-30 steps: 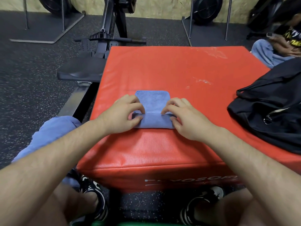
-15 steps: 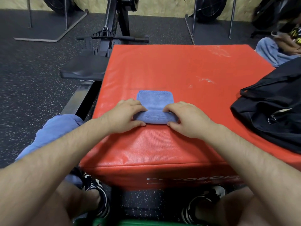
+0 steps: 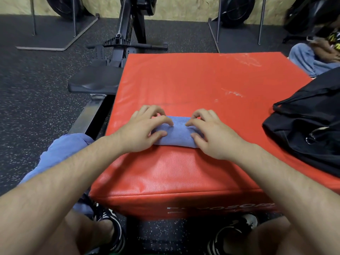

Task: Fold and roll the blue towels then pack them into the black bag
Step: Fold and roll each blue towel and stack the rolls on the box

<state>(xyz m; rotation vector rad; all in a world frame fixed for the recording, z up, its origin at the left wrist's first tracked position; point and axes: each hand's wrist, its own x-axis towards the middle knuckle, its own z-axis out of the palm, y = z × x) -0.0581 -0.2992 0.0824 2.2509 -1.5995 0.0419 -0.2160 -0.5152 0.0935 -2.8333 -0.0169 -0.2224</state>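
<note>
The blue towel (image 3: 176,134) — almost fully rolled — is gripped at its ends by the left hand (image 3: 141,129) and the right hand (image 3: 211,134), fingers curled over it, on the red padded box (image 3: 184,80); the black bag (image 3: 309,126) lies on the box's right side.

A red padded vinyl box (image 3: 184,80) carries a blue microfibre towel (image 3: 176,133), partly rolled, near the box's front edge. A black fabric bag (image 3: 309,129) lies at the box's right edge.
</note>
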